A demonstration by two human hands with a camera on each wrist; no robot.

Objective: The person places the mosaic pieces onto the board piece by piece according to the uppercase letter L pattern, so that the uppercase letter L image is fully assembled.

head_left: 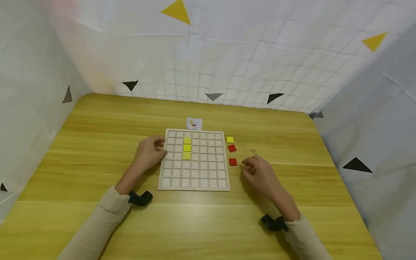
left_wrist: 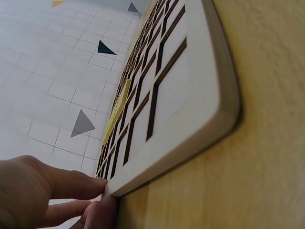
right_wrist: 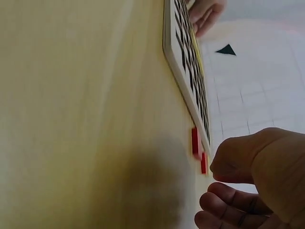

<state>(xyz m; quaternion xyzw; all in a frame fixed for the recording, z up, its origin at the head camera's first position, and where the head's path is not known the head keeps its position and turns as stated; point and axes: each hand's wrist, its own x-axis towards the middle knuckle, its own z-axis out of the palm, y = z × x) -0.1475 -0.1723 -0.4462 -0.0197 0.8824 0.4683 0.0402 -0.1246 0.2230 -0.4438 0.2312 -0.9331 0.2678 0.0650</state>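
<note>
A pale wooden grid board point(head_left: 204, 173) lies on the table, three yellow tiles point(head_left: 186, 148) standing in one column of its cells. At the board's left edge, my left hand point(head_left: 147, 153) holds the rim with thumb and fingertips; the left wrist view shows these fingertips point(left_wrist: 97, 187) against the edge. My right hand point(head_left: 260, 175) hovers right of the board, fingers loosely bent and nothing between them. Nearest to it lies a red tile point(head_left: 233, 162). Beyond that are another red tile point(head_left: 232, 148), turned askew, and a loose yellow tile point(head_left: 230, 139).
Behind the board sits a small printed card point(head_left: 194, 123) with a grid and coloured squares. A wood-grain table point(head_left: 201, 224) carries everything. White sheeting point(head_left: 227, 54) with triangles encloses the back and sides. Each wrist wears a black camera point(head_left: 140, 198).
</note>
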